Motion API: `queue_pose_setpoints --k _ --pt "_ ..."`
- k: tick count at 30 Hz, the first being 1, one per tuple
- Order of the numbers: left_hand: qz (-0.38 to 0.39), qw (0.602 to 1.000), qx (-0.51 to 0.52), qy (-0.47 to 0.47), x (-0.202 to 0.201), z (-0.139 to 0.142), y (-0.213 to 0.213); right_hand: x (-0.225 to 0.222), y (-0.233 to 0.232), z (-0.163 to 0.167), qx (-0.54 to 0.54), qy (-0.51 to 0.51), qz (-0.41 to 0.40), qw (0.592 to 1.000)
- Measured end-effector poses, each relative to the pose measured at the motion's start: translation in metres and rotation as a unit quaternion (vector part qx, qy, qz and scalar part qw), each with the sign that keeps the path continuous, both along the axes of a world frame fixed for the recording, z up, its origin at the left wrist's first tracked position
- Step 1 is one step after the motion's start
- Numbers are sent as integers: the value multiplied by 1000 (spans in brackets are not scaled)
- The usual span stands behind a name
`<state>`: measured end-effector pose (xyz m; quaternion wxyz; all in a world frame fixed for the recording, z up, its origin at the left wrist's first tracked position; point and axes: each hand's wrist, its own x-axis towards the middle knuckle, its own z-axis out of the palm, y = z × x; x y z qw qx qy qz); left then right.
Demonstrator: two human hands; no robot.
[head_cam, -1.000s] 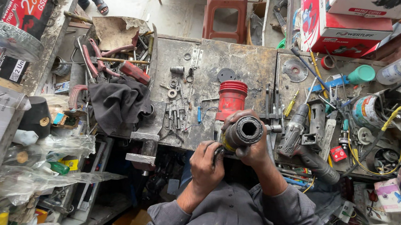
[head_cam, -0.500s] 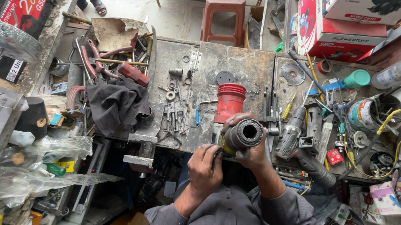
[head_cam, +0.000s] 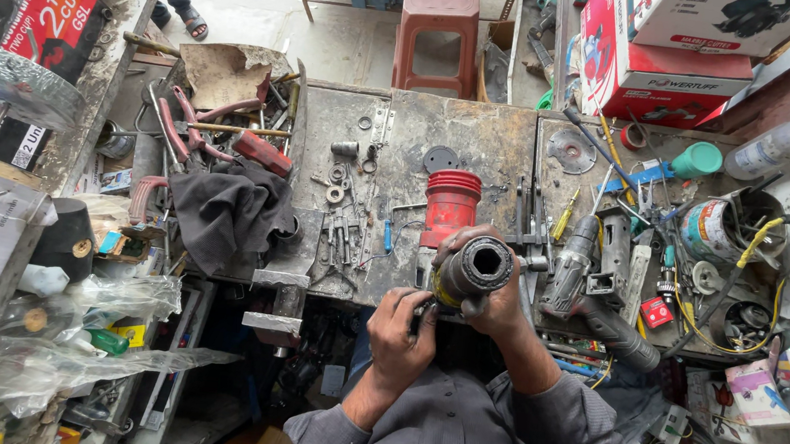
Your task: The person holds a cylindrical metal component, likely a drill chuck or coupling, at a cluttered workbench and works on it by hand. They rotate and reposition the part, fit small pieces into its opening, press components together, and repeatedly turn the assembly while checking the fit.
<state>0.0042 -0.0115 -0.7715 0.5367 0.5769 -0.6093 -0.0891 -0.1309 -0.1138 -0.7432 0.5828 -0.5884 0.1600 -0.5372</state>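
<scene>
**Dark tool barrel held over cluttered bench**

We see the workbench [head_cam: 483, 143] first, then the red cylinder [head_cam: 451, 204]. Just in front of it, the right hand [head_cam: 495, 298] grips a dark tool barrel [head_cam: 475, 269] — long axis tilted up, hollow mouth facing the camera. The left hand [head_cam: 403, 327] pinches its lower end; that end is hidden — we can't make out details.
</scene>
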Motion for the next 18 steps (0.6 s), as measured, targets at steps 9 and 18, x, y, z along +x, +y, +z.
queue_pose_setpoints --k 9,18 --pt "-11 1000 4 -25 -4 3 -6 -7 -2 0 -1 -1 -4 1000" --pt "-12 1000 2 -10 12 -7 7 9 8 -12 -7 5 -1 1000"
